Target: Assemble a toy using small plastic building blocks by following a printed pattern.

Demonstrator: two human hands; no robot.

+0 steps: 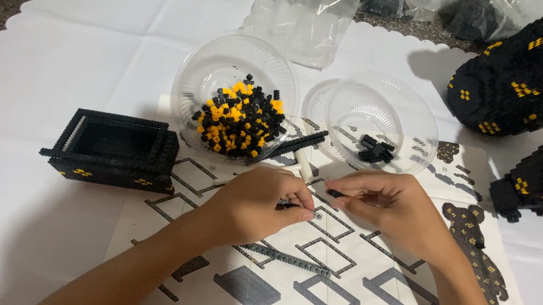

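- My left hand [261, 202] pinches a small black brick piece [286, 206], fingers curled tight together.
- My right hand [391, 208] pinches another tiny black brick [334, 193] at its fingertips.
- Both hover over the printed instruction sheet [401, 299], just below a clear bowl of black and yellow bricks [241, 122].
- A black rectangular brick frame [114, 148] sits to the left.

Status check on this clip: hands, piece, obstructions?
Left hand and right hand pinch small black brick pieces over the instruction sheet. Black frame sits left. Nothing blocking.
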